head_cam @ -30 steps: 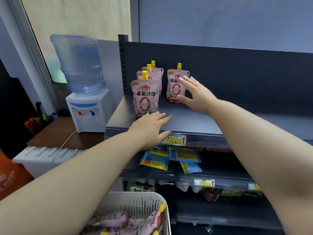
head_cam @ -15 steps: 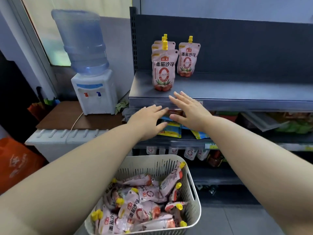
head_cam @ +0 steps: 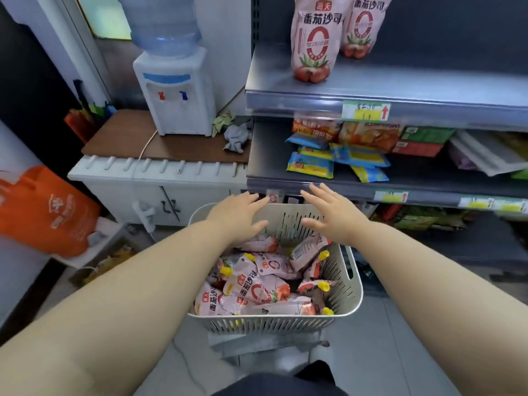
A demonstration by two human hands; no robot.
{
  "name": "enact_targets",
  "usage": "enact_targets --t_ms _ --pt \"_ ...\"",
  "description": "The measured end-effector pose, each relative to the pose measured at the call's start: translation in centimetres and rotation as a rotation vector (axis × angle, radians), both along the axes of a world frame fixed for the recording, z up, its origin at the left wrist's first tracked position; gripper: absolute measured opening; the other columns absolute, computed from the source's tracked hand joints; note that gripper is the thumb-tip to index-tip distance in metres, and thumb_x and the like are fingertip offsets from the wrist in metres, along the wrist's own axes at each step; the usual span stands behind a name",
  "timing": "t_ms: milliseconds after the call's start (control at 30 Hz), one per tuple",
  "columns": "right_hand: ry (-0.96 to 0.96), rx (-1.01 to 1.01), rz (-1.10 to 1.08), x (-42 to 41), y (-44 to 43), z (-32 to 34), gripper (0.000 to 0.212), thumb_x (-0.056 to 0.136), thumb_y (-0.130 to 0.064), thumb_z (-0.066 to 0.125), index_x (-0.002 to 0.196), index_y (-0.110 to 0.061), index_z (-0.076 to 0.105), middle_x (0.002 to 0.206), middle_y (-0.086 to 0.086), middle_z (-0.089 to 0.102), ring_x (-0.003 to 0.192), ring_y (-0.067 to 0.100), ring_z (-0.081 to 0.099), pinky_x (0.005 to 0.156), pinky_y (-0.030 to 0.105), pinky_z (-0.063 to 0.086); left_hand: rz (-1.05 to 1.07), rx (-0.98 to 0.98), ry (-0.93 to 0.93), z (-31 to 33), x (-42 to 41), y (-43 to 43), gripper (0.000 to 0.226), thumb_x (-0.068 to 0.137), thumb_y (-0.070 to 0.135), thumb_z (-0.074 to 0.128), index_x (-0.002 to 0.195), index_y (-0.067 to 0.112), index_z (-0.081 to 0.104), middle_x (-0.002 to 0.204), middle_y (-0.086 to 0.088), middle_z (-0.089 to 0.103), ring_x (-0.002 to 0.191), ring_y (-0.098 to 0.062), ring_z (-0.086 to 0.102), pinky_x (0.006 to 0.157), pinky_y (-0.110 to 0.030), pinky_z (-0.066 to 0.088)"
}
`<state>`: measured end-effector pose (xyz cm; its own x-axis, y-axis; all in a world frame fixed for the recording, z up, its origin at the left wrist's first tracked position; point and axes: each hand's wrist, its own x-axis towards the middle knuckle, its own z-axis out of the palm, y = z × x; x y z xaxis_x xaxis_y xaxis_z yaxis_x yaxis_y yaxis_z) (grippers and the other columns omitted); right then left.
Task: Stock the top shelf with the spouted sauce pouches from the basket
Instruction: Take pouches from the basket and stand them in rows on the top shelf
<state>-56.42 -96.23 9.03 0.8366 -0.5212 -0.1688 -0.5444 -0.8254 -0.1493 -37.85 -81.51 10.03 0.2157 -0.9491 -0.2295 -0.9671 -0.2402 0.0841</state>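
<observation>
In the head view, the basket is seen at six o'clock of the frame's centre, below the shelving. A loose heap of spouted sauce pouches is held in it, lying flat and crossed over one another. Two standing pouches are seen on the top shelf at one o'clock, near its left end. The left hand and right hand are held above the basket's far rim, at eleven and one o'clock of the heap. Their fingers are spread and nearly straight, and nothing is gripped by either. The pouches are judged soft, sloshing and slick-skinned. A hold is best taken at the stiff neck under the yellow spout, or across the upper body, so that sagging is avoided and the base can be set down flat.
</observation>
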Motion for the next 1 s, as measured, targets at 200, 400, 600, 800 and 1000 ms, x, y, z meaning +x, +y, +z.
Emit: enact_targets --t_ms 200,400,600,800,1000 --pt "0.098 0.04 0.005 -0.1 1.6 -4.5 0.07 0.092 -0.057 0.04 0.15 -0.031 0.012 0.16 0.001 0.006 0.148 0.019 0.001 0.12 0.037 0.003 0.123 0.116 0.063 -5.8 1.8 2.4 0.063 0.095 0.052 0.034 0.15 0.029 0.014 0.157 -0.001 0.021 0.143 -0.024 0.021 0.117 -0.04 0.021" --pt "0.167 0.16 0.087 2.0 4.5 -8.0 0.072 0.091 -0.058 0.04 0.151 -0.03 0.011 0.16 -0.003 0.002 0.147 0.017 -0.003 0.118 0.035 0.002 0.21 0.288 0.162 -10.7 1.7 4.5 0.063 0.094 0.037 0.044 0.15 0.027 0.017 0.157 0.001 0.02 0.142 -0.023 0.024 0.114 -0.04 0.028" --pt "0.279 0.331 0.078 4.5 6.1 -12.0 0.068 0.094 -0.04 0.049 0.151 -0.022 0.017 0.16 0.001 0.008 0.147 0.021 0.007 0.119 0.038 0.014 0.323 0.274 0.241 -13.4 1.3 5.5 0.041 0.089 0.026 0.058 0.13 0.018 0.053 0.138 -0.007 0.037 0.125 -0.028 0.04 0.105 -0.042 0.038" --pt "0.252 0.419 -0.06 6.4 7.3 -14.6 0.064 0.09 -0.02 0.05 0.148 -0.017 0.023 0.156 0.006 0.019 0.142 0.029 0.022 0.111 0.045 0.031 0.399 0.326 0.196 -14.5 0.8 5.6 0.036 0.084 0.037 0.065 0.116 0.021 0.063 0.125 -0.005 0.038 0.119 -0.027 0.038 0.097 -0.04 0.041" --pt "0.199 0.286 -0.038 7.2 7.4 -15.5 0.047 0.097 -0.02 0.038 0.144 -0.016 0.032 0.143 0.011 0.039 0.13 0.03 0.038 0.1 0.042 0.042 0.466 0.34 0.309 -14.2 1.1 4.9 0.022 0.086 0.042 0.061 0.087 0.02 0.065 0.116 -0.003 0.045 0.104 -0.026 0.051 0.084 -0.034 0.043"
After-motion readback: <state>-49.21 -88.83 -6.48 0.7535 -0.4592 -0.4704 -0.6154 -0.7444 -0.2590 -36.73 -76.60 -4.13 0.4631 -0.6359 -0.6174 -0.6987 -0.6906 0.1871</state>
